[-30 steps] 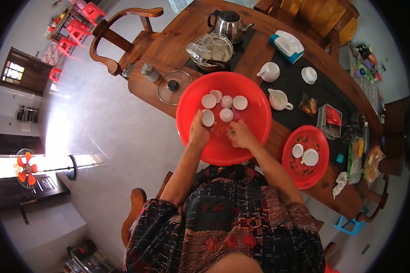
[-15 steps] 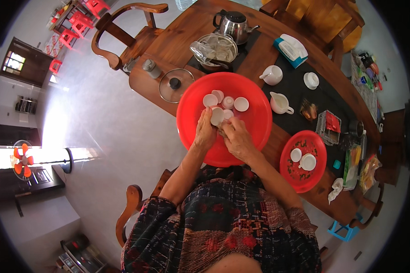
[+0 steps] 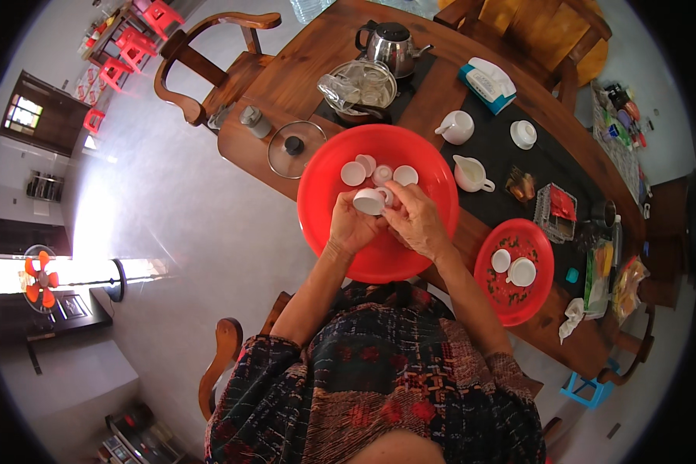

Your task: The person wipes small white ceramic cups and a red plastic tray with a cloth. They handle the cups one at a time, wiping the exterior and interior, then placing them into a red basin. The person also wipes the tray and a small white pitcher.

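A large red basin [image 3: 325,240] stands at the table's edge in front of me. Over it, my left hand [image 3: 351,226] is closed round a small white cup [image 3: 369,203], which is tipped so that its mouth shows. My right hand [image 3: 420,223] grips the same cup from the right side, its fingers bent at the rim and partly hiding it. Beyond my fingers, several more small white cups lie in the basin, among them one at the left [image 3: 353,173] and one at the right [image 3: 405,175]. Just behind the held cup, another is partly covered by my right fingers.
To the right, a red plate [image 3: 483,298] with a floral pattern holds two white cups. A white pitcher [image 3: 472,175], a white teapot [image 3: 457,127] and a tissue pack [image 3: 487,85] stand farther off. Behind the basin are a glass lid [image 3: 309,151], a pot [image 3: 358,114] and a steel kettle [image 3: 395,52].
The held cup has turned and tilted, and it sits slightly lower. My right hand has shifted up and right, its fingers now higher along the cup's side.
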A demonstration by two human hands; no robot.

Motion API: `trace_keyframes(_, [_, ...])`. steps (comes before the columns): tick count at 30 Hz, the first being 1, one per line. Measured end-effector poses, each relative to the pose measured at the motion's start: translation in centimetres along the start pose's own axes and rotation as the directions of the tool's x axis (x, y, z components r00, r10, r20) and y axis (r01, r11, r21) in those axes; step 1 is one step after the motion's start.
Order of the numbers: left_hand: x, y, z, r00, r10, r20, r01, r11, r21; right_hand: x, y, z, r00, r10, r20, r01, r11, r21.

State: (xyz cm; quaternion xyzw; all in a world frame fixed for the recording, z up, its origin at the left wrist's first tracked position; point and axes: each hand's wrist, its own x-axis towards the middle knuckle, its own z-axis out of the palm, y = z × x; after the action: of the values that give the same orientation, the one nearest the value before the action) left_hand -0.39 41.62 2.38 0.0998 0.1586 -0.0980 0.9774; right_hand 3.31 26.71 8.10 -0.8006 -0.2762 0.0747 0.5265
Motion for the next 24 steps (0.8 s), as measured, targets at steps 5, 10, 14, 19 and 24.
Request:
trace_keyframes(5, [1.0,-0.2,-1.7,0.978,0.097,0.183,-0.104,0.994,0.026,-0.4,-0.3,1.7,0.951,-0.296,-0.088,0.255,0.914,-0.317])
trace_keyframes(10, [-0.6,-0.4,0.0,0.967,0.073,0.243,-0.110,0.984,0.140,-1.5,0.3,2.4,0.847,-0.510,-0.147,0.285,0.671,-0.685])
trace_keyframes(14, [-0.4,-0.9,1.1,0.981,-0.013,0.192,-0.054,0.939,0.339,-2.6,1.1,0.0,0.876,-0.377,-0.300,0.166,0.820,-0.548])
trace_keyframes(19, [0.5,-0.9,-0.2,0.998,0.033,0.059,-0.061,0.825,0.562,-5.7,3.9,-6.9,0.821,-0.168,-0.546,-0.109,0.892,-0.438])
trace_keyframes(24, [0.7,-0.6,-2.9,0.979,0.183,-0.088,-0.054,0.652,0.757,-12.2,9.0,-14.9,0.850,0.071,-0.521,-0.390,0.750,-0.534])
